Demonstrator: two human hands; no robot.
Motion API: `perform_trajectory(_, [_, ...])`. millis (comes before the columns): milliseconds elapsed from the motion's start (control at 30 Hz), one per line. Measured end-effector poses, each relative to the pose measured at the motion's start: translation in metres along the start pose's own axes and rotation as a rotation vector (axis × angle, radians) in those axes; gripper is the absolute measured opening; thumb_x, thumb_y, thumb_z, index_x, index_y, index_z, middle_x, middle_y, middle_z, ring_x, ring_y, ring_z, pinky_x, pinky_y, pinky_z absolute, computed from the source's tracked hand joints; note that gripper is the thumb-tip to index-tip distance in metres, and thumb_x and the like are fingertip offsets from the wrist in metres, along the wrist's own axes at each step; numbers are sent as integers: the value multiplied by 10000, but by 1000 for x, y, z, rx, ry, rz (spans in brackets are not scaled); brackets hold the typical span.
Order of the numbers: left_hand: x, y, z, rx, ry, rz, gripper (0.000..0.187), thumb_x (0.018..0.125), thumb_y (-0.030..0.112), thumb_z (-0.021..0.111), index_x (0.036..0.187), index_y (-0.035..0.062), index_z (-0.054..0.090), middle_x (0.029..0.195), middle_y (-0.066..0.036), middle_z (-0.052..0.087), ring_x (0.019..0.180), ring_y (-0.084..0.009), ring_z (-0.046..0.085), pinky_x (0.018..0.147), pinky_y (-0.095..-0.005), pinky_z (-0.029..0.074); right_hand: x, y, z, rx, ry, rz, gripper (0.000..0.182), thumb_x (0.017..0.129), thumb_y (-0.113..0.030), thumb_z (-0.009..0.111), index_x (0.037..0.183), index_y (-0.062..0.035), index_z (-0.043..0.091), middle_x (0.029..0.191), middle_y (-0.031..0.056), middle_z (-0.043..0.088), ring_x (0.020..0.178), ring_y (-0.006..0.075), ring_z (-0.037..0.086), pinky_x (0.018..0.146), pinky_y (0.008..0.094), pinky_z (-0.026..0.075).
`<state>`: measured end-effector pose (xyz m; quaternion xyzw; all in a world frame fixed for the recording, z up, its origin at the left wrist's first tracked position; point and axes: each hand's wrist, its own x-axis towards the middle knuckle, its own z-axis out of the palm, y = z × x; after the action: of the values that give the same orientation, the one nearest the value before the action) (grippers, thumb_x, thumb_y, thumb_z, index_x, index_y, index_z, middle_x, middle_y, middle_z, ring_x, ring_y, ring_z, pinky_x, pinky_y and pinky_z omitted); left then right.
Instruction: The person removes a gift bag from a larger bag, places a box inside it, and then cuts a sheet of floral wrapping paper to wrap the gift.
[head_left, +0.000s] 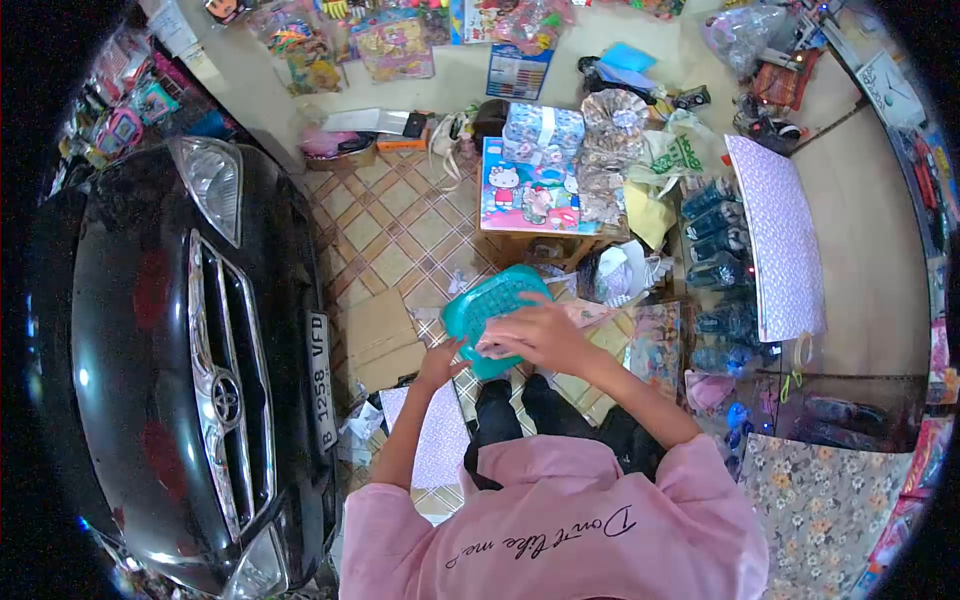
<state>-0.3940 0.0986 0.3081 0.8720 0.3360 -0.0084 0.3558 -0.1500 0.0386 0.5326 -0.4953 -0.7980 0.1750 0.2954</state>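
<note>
My left hand (440, 366) is at the left edge of a teal plastic piece (462, 318) with a lattice top, which could be a basket or a low stool. Its fingers are apart, with nothing visible between them. Over the right part of the teal piece, my right hand (548, 336) is closed on a pink patterned piece (502, 334), paper or cloth. Part of that piece is hidden under the hand. A pointed pink strip (592, 312) shows just beyond the right hand.
At the left stands a black car (140, 350). A low table (552, 240) ahead bears a Hello Kitty box (505, 190) and wrapped packs. Bottles (715, 235) line the right side, beside a lilac patterned board (778, 245). Flattened cardboard (378, 338) lies on the tiles.
</note>
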Motion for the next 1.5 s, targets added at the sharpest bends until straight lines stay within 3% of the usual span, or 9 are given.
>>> perform_trajectory(233, [-5,84,-48,-465,351,81,936,669,195,784,1415,83,231,1412,-145,337,1308,-292,313,1052,-409,289,-66,35,-85,-128,42,466,568,709,-292,717,1222,-138,526,1287,93,484,1217,253,424,1027,443,264])
perform_trajectory(367, [16,95,-67,-716,351,115,597,700,133,751,1244,79,512,1258,-135,523,1192,-300,466,1027,-422,318,-94,71,-88,-349,-79,478,515,711,-259,715,1181,-127,551,1272,87,493,1270,240,371,1056,424,220])
perform_trajectory(400, [21,97,-69,-660,398,71,343,719,74,700,1057,69,638,1061,-106,643,1027,-269,586,993,-417,353,-95,81,-84,-399,20,420,338,718,-262,703,1018,-124,632,1076,89,606,1130,240,501,1036,420,236])
perform_trajectory(533, [34,109,-115,-487,188,246,223,717,36,632,926,89,691,878,-61,687,881,-215,637,971,-414,361,-104,84,-98,-305,-58,532,151,731,-242,684,742,-96,647,637,75,600,655,257,581,819,385,395])
perform_trajectory(800, [57,130,-169,-420,337,168,191,723,55,645,902,82,705,1203,-129,539,1176,-283,451,1000,-393,318,-117,4,-69,-16,-92,538,112,747,-173,598,775,-65,587,780,121,612,734,335,600,610,437,469])
perform_trajectory(1100, [121,151,-111,-633,788,-57,782,793,273,685,1384,-9,256,1367,-270,315,1276,-324,335,1044,-426,264,-66,-7,11,134,93,627,120,719,-93,554,806,-12,571,755,187,583,734,362,589,632,452,461])
perform_trajectory(1300, [40,194,-114,-500,331,-206,958,753,303,709,1382,-91,103,1190,-316,489,1012,-334,577,844,-351,473,-54,-34,72,220,-1,573,181,735,-87,557,886,14,548,819,185,581,779,362,579,683,451,467])
perform_trajectory(1333, [32,181,-111,-319,341,-154,837,769,232,683,1374,-73,192,972,-265,615,774,-266,641,666,-309,506,-50,-41,72,248,10,535,193,740,-92,560,896,21,544,847,187,582,796,361,576,699,452,468])
perform_trajectory(1500, [17,145,-123,-349,233,-39,236,849,109,542,1019,-53,572,616,-129,571,545,-156,519,500,-313,397,-37,-60,66,373,-1,535,370,817,-271,599,1051,-1,502,1017,180,545,927,337,556,774,430,454])
